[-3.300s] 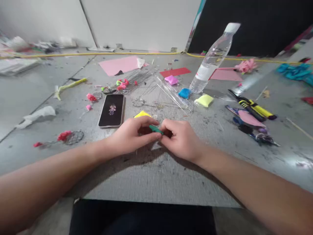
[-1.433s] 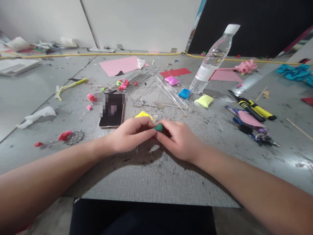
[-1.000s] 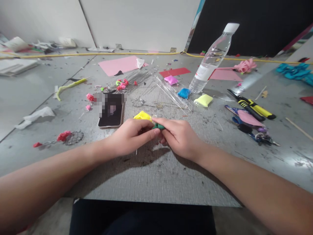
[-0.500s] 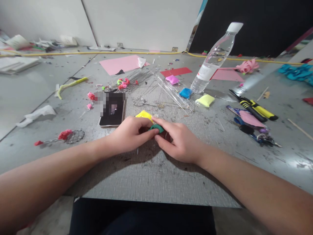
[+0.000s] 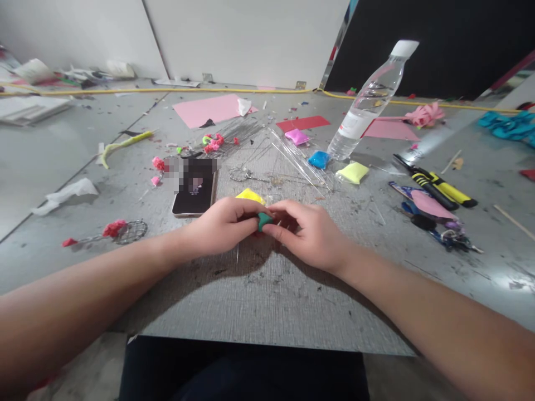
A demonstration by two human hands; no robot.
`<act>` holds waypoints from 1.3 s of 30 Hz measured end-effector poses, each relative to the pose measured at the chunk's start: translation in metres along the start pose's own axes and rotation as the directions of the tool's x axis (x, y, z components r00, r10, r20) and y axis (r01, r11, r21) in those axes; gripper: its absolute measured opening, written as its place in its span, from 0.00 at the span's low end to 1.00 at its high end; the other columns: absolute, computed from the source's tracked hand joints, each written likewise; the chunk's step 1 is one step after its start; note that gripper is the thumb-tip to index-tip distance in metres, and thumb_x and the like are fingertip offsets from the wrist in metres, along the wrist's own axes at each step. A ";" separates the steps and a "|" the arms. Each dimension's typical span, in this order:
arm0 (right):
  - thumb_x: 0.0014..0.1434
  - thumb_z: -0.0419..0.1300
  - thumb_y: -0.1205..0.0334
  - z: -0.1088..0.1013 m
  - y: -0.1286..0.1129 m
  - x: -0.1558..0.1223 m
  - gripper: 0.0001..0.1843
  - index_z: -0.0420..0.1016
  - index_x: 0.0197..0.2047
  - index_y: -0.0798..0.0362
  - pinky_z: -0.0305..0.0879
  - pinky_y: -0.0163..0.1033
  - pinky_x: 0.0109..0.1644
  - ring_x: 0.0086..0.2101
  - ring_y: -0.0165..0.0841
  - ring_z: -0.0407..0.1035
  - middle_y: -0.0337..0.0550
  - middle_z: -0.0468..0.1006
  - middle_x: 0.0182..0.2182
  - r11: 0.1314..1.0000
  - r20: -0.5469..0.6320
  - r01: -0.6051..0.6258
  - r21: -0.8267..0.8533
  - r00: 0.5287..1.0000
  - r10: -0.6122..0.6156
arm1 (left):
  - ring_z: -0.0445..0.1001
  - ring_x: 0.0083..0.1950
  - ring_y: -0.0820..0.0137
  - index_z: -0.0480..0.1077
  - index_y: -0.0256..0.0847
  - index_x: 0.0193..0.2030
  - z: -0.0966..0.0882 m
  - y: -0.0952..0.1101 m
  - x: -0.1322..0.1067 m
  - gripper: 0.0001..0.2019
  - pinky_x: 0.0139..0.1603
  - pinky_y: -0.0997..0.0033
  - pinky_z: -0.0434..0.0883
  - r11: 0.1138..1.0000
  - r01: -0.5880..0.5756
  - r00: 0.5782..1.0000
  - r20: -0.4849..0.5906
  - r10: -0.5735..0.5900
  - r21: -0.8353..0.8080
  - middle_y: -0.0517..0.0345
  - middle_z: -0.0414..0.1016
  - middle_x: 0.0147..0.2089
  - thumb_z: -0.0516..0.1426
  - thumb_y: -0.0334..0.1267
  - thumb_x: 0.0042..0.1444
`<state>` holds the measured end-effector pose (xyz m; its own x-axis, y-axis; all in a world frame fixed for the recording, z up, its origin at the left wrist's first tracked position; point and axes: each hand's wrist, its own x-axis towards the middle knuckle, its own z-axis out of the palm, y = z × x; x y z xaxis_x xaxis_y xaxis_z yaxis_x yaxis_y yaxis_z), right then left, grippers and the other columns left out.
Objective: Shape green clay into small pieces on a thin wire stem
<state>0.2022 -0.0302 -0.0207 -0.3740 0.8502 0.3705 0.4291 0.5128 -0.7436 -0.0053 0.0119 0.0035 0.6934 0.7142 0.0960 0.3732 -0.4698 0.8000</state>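
Observation:
A small lump of green modelling clay (image 5: pixel 264 221) is pinched between both hands, just above the grey table (image 5: pixel 267 306). My left hand (image 5: pixel 223 225) grips it from the left with thumb and forefinger. From the right, the thumb and fingertips of my right hand (image 5: pixel 315 234) press on the same lump. Behind the fingers lies a yellow clay packet (image 5: pixel 251 195), partly covered by my left hand. A phone (image 5: pixel 194 189) rests on the table beside my left hand.
A water bottle (image 5: pixel 368 106) stands behind blue (image 5: pixel 319 160) and pale yellow packets (image 5: pixel 353 172). Yellow-black pliers (image 5: pixel 438 181) lie at right. Thin wires (image 5: pixel 298 159) spread across the middle; a wire piece with red clay (image 5: pixel 115 228) lies left.
The green clay has turned between my fingertips and shows a different shape. My right thumb has shifted up onto it. The view has moved slightly.

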 end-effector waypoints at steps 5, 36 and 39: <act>0.68 0.60 0.61 -0.003 -0.005 -0.001 0.07 0.77 0.46 0.54 0.68 0.39 0.39 0.35 0.35 0.77 0.44 0.84 0.36 0.990 0.012 0.083 -0.111 0.997 -0.083 | 0.80 0.42 0.66 0.78 0.39 0.37 -0.001 0.001 0.000 0.12 0.47 0.66 0.76 0.949 0.068 0.993 0.113 -0.035 -0.307 0.55 0.83 0.39 0.52 0.30 0.57; 0.62 0.68 0.67 -0.001 -0.003 -0.001 0.10 0.73 0.30 0.52 0.68 0.37 0.31 0.28 0.30 0.71 0.40 0.77 0.29 0.971 -0.196 0.193 -0.143 0.956 -0.219 | 0.80 0.53 0.62 0.81 0.43 0.46 0.007 0.008 -0.003 0.21 0.60 0.57 0.75 0.805 0.145 0.989 0.068 -0.129 -0.575 0.55 0.84 0.48 0.56 0.25 0.47; 0.60 0.69 0.68 -0.002 -0.002 0.000 0.13 0.70 0.28 0.52 0.65 0.36 0.31 0.27 0.29 0.69 0.37 0.75 0.27 0.977 -0.207 0.133 -0.166 0.964 -0.166 | 0.80 0.54 0.60 0.80 0.43 0.50 0.008 0.011 -0.004 0.22 0.59 0.56 0.76 0.808 0.148 0.989 0.084 -0.122 -0.570 0.54 0.83 0.51 0.58 0.26 0.49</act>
<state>0.2028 -0.0306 -0.0181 -0.2616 0.7592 0.5960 0.5060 0.6337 -0.5851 0.0010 -0.0001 0.0076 0.6919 0.7201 -0.0525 0.0530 0.0219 0.9984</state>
